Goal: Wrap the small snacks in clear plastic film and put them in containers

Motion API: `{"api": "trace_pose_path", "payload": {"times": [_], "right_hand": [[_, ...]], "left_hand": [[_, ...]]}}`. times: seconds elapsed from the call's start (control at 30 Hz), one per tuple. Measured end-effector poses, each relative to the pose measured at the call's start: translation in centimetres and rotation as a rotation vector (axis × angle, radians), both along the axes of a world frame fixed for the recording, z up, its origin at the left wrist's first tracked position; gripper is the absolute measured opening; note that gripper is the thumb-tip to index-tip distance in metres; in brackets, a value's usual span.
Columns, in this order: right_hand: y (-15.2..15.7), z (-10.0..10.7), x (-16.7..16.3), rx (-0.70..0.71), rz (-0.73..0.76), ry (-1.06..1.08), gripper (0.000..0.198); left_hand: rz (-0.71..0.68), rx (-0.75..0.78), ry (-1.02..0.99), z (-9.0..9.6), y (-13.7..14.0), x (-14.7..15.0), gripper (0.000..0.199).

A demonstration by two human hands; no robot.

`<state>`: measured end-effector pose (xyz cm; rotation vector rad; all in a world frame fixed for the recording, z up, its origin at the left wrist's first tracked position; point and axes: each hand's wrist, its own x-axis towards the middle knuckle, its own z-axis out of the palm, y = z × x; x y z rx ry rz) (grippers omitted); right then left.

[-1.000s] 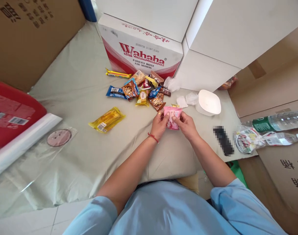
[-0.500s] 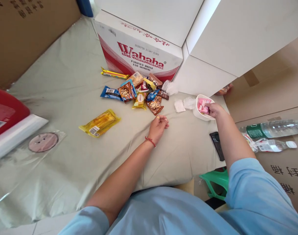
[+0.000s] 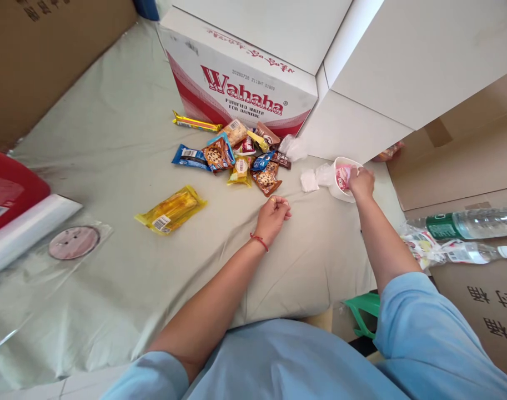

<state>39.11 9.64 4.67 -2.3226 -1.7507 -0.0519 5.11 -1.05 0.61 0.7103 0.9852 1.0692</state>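
Note:
My right hand (image 3: 362, 182) is at the right side of a small white bowl (image 3: 340, 192) and covers part of its rim. A pink packet (image 3: 342, 176) lies in the bowl beside the thumb. The fingertips are hidden, so their hold on bowl or packet cannot be told. My left hand (image 3: 273, 215), a red cord at the wrist, rests on the cloth with fingers loosely curled and nothing visible in them. Just beyond it is a pile of wrapped snacks, with a brown cookie packet (image 3: 266, 179) nearest.
A Wahaha water carton (image 3: 245, 91) stands behind the pile. Left of the hands lie a yellow snack packet (image 3: 172, 210) and a round pinkish disc (image 3: 74, 243). White crumpled wrappers (image 3: 309, 180) touch or nearly touch the bowl. Plastic bottles (image 3: 472, 225) lie at the right.
My right hand has shifted across the bowl, from over the pink packet to the bowl's right side. The forearm now covers the dark phone. My left hand stays in place.

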Motion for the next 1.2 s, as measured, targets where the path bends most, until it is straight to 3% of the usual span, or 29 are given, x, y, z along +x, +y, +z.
{"api": "trace_pose_path", "payload": {"times": [0.07,0.13,0.23,0.3,0.37,0.43,0.53,0.7,0.9,1.0,1.07,1.13,1.2], "right_hand": [[-0.6,0.9,-1.0,0.214,-0.007,-0.044,0.046],[-1.0,2.0,-2.4,0.303,0.145,-0.078,0.038],[-1.4,3.3,-4.6,0.110,0.467,-0.131,0.039],[-1.5,3.9,-5.9,-0.029,0.504,-0.116,0.030],[-2.0,4.4,-7.0,-0.017,0.419,-0.037,0.021],[-3.1,4.7,-8.4,0.134,0.304,0.120,0.017],[-6.1,4.5,-11.6,0.323,0.184,0.531,0.014],[-12.1,2.3,-18.2,0.194,0.134,1.137,0.028],[-15.7,-1.0,-20.4,0.174,-0.082,1.604,0.040],[-17.0,-1.8,-19.5,0.180,-0.111,1.510,0.038],[-17.9,-1.8,-18.7,0.300,-0.103,1.312,0.033],[-18.7,-1.3,-18.2,0.422,-0.040,1.106,0.027],[-19.1,-0.7,-18.2,0.409,0.104,0.947,0.023]], "left_hand": [[-0.006,-0.007,-0.011,0.0,0.0,-0.1,0.003],[-0.014,-0.010,-0.015,0.0,0.0,-0.1,0.006],[-0.022,-0.013,-0.018,0.0,0.1,-0.1,0.013],[-0.025,-0.007,-0.023,-0.1,0.2,-0.2,0.015],[-0.026,0.003,-0.030,0.0,0.2,-0.3,0.014],[-0.029,0.015,-0.036,0.1,0.1,-0.5,0.012],[-0.048,0.042,-0.058,0.3,-0.1,-0.5,0.021],[-0.004,0.137,-0.186,0.4,-0.1,0.2,0.061],[0.110,0.126,-0.135,-0.5,1.1,-0.9,0.049],[0.113,0.143,-0.120,-0.7,1.4,-1.3,0.046],[0.118,0.136,-0.106,-0.7,1.3,-1.1,0.043],[0.108,0.125,-0.070,-0.7,1.2,-0.9,0.041],[0.077,0.128,-0.037,-0.7,1.1,-0.7,0.040]]}}
